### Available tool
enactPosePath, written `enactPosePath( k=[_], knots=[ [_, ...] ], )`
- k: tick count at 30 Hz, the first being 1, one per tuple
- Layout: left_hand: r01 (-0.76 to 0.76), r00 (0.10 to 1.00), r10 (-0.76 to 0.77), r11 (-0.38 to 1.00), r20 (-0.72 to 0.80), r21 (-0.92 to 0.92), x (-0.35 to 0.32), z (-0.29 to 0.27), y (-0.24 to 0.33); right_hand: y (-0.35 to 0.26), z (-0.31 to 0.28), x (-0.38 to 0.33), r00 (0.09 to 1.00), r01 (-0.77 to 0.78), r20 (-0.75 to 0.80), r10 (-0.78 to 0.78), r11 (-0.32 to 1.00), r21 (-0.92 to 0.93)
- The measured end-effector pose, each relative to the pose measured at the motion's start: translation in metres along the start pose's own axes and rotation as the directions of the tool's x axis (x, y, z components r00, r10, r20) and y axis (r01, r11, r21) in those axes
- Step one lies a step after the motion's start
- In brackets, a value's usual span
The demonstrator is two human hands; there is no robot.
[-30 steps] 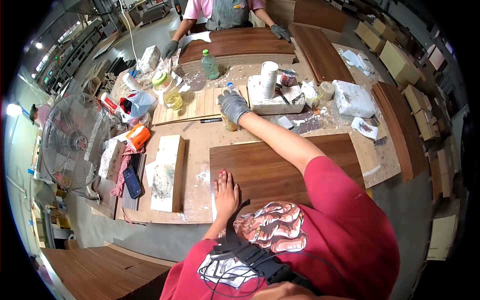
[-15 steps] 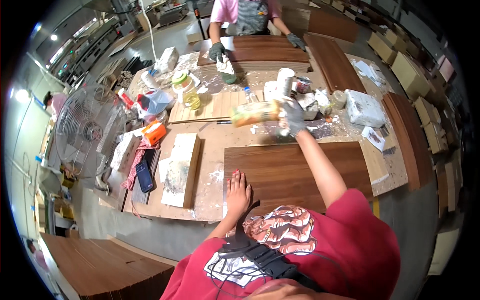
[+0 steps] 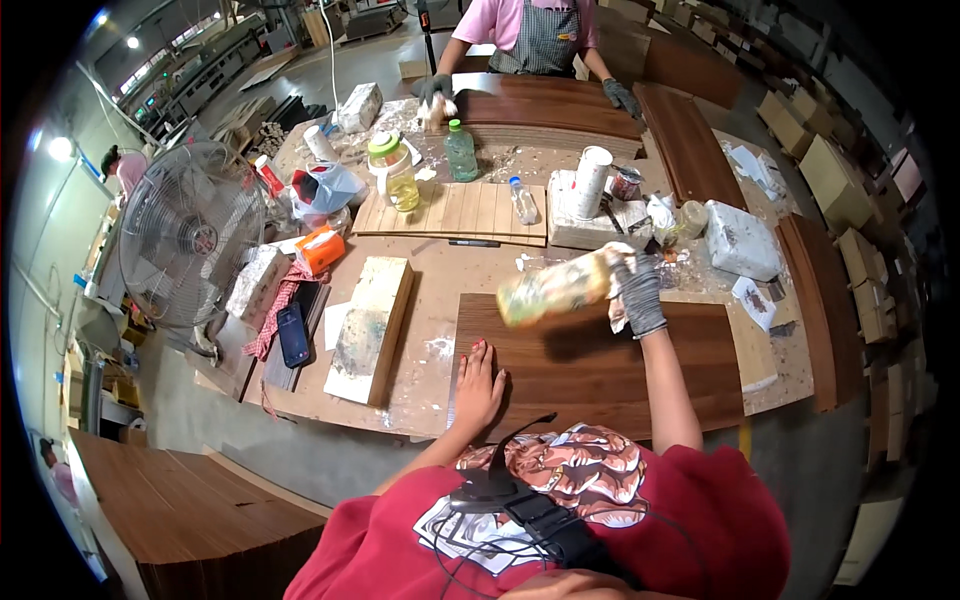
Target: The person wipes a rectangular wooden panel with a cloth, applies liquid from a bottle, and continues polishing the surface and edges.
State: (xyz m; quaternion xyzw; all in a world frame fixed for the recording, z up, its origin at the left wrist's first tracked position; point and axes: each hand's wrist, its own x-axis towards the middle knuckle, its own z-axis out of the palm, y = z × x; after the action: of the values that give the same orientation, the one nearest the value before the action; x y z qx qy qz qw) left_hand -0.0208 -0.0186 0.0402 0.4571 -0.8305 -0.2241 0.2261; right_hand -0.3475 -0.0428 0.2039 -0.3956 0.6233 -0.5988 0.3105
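My worktable (image 3: 425, 285) spreads before me, and the dark wood-grain board (image 3: 620, 370) lies on its near side. From the board's middle, a wire-caged fan (image 3: 205, 238) stands at ten o'clock and a smudged pale block (image 3: 365, 335) lies at nine. At eleven a blurred yellowish bottle (image 3: 550, 288) tilts above the board, its shadow beneath. My gloved right hand (image 3: 638, 290), at one, has its fingers closed around the bottle's end. My bare left hand (image 3: 480, 390) rests on the board at nine, fingers extended. Beyond the block, also toward nine, lies a phone (image 3: 293, 335)
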Motion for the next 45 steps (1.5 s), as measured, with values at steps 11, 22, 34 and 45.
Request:
enactPosePath(
  k=[11,22,34,45],
  knots=[
    [-0.127,0.984,0.175,0.795,0.023,-0.593,0.003,-0.049,0.036,-0.031,0.048,-0.06,0.791,0.532,0.59,-0.158,0.654,-0.538],
    [0.001,0.982,-0.165,0.484,-0.091,-0.875,0.006,-0.112,0.03,0.01,0.011,-0.02,0.813,0.577,0.341,-0.472,0.734,-0.358],
    [0.295,0.95,-0.166,0.191,0.265,-0.936,0.012,-0.078,-0.016,0.085,0.008,-0.035,0.939,-0.305,0.281,0.199,0.857,0.414],
    [0.414,0.91,-0.099,0.25,0.402,-0.875,0.022,-0.088,-0.015,-0.077,0.036,-0.053,0.739,0.648,0.456,-0.496,0.709,-0.277]
  ],
)
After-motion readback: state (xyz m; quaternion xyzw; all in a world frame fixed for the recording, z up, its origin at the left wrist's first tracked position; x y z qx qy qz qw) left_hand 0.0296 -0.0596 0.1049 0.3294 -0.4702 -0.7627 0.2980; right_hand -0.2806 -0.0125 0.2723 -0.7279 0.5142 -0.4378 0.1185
